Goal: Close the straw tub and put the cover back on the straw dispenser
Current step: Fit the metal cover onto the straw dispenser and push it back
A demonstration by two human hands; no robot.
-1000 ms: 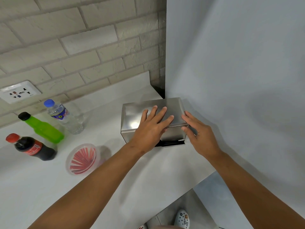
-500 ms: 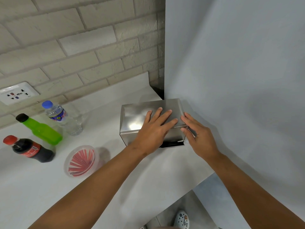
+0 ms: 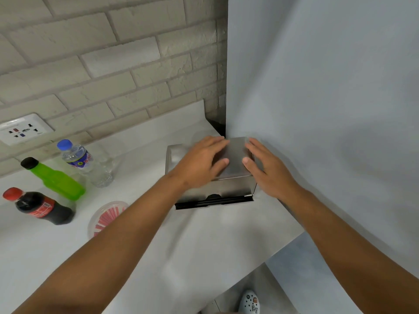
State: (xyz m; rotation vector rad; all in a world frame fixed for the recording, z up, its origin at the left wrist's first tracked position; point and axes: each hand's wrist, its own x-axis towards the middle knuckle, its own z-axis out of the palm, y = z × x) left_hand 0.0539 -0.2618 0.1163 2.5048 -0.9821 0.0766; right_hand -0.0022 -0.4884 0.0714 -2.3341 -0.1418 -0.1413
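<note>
The steel straw dispenser (image 3: 234, 186) stands on the white counter (image 3: 204, 245) against the grey wall, its metal cover (image 3: 234, 158) on top. My left hand (image 3: 201, 163) lies flat on the cover's left half, fingers spread. My right hand (image 3: 267, 171) rests on the cover's right edge, thumb on top. A black tray slot shows at the dispenser's front base. The round clear straw tub (image 3: 105, 217), with red-and-white straws inside and its lid on, sits to the left, partly hidden by my left forearm.
Three bottles lie left of the tub: a cola bottle (image 3: 40, 206), a green bottle (image 3: 54, 179) and a water bottle (image 3: 86, 163). A wall socket (image 3: 23, 129) sits on the brick wall. The counter's edge runs close on the right, above the floor and a shoe (image 3: 249, 303).
Both hands slid farther back along the cover; the right hand came up from the dispenser's front corner onto the cover's right edge. The view shifted slightly.
</note>
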